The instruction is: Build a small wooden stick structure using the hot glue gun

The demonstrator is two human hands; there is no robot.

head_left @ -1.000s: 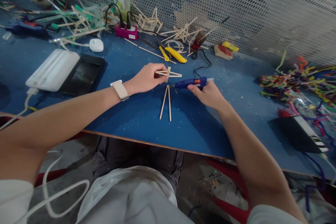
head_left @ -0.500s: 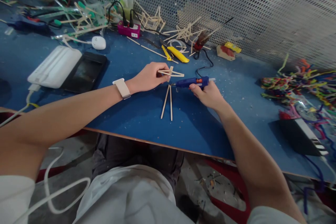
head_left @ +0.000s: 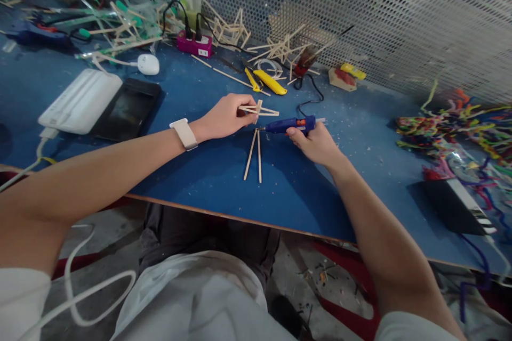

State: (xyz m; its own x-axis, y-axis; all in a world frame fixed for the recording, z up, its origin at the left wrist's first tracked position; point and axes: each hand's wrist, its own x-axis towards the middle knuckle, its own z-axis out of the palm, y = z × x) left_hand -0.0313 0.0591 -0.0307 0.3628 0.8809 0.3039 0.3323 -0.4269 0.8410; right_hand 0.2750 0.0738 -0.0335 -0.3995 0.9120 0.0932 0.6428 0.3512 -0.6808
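Note:
My left hand (head_left: 231,116) pinches a small frame of joined wooden sticks (head_left: 267,112) above the blue table. A blue glue gun (head_left: 285,125) lies in the closed grip of my right hand (head_left: 314,143), its nozzle pointing left. The nozzle is just under the stick frame, close to the top of two more wooden sticks (head_left: 259,157) that form a narrow upside-down V. Whether the nozzle touches the wood I cannot tell. Some fingers of both hands are hidden.
Behind my hands are a yellow box cutter (head_left: 270,82), loose sticks and a pink power strip (head_left: 194,43). A white power bank (head_left: 80,101) and a dark phone (head_left: 127,109) lie left. Colourful pipe cleaners (head_left: 424,130) and a black box (head_left: 450,205) are at right.
The whole view has shifted slightly. Both hands keep nearly the same pose, with the stick frame and glue gun still held.

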